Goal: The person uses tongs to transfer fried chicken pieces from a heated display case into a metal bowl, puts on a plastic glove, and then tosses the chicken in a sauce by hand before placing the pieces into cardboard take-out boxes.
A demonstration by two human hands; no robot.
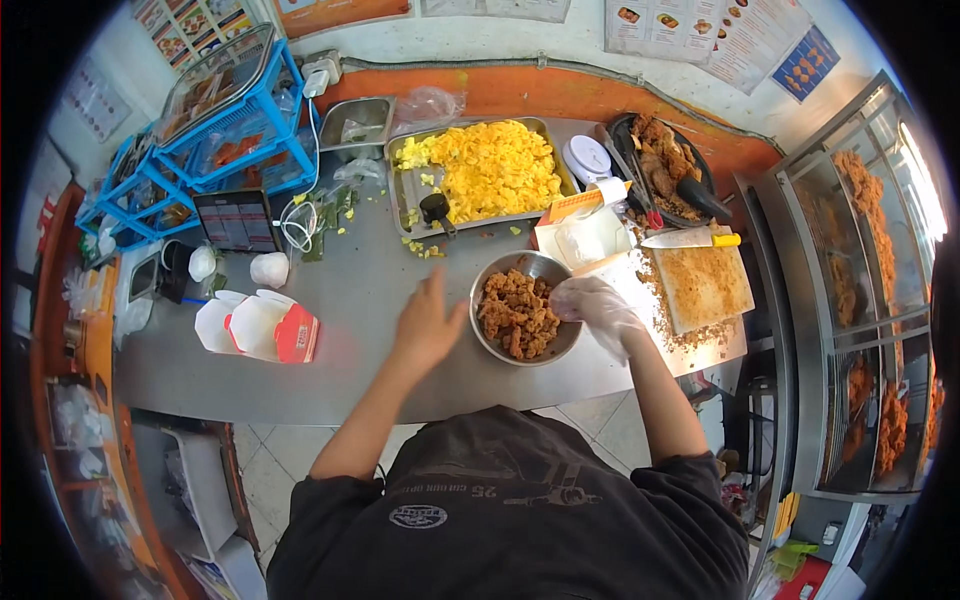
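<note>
My left hand (429, 324) is bare and hangs over the steel table (367, 375), fingers apart, left of a steel bowl (534, 262). Small browned fried chicken pieces (516, 311) fill much of the bowl. My right hand (589, 304), in a clear plastic glove, is at the bowl's right rim. Its fingertips reach over the rim; whether they grip the rim or a piece is hidden. Just behind the bowl stands an open orange-and-white carton (570, 208) with a white wrapped lump (585, 244) in it. Two open red-and-white takeout boxes (296, 337) stand on the left.
Behind are a steel tray (405, 196) of scrambled egg (499, 169), a black measuring cup (434, 208), a white kitchen scale (588, 157) and a black pan (622, 135) of fried chicken. A knife (682, 239) touches the crumb-covered cutting board (705, 281). A glass display cabinet (806, 330) bounds the right.
</note>
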